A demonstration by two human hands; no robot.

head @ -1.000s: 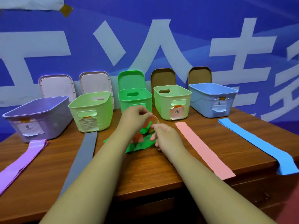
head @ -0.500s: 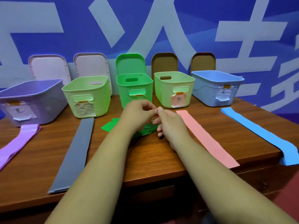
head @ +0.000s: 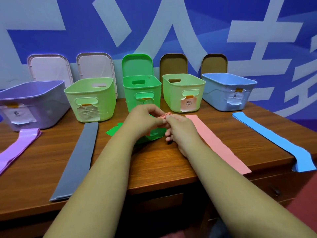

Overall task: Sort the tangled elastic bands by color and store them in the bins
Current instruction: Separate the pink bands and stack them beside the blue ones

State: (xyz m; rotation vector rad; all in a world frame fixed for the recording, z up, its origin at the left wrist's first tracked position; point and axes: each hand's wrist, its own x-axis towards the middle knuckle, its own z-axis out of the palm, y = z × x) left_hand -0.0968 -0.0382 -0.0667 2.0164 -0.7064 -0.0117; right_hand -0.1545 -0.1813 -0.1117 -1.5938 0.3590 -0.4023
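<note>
Both hands meet over the middle of the wooden table [head: 154,162]. The left hand [head: 143,117] and the right hand [head: 181,133] each pinch one end of a crumpled pink elastic band [head: 165,115] between thumb and fingertips. They hold it just above a green band [head: 114,131] that lies partly hidden beneath them.

Clock directions below are taken from the hands.
- **Nine o'clock:** a purple band [head: 18,146] runs off the table's left edge, with the purple bin [head: 34,91] just behind it, paper label on its front.
- **Eight o'clock:** a grey band [head: 78,157] lies flat and reaches the near edge.
- **Ten o'clock:** behind the grey band's far end stands a light green bin [head: 91,86] with a torn label.
- **Twelve o'clock:** the green bin [head: 142,83] stands close behind the left hand's knuckles.
- **One o'clock:** a second light green bin [head: 183,83] carries a pink label.
- **Four o'clock:** a flat pink band [head: 217,143] stretches from in front of that bin to the near edge, just beside the right wrist.
- **Two o'clock:** the blue bin [head: 228,81] stands here.
- **Three o'clock:** a blue band [head: 274,141] droops over the table's right corner.

Five lids [head: 137,64] lean upright against the blue banner [head: 257,23] behind the bins.
</note>
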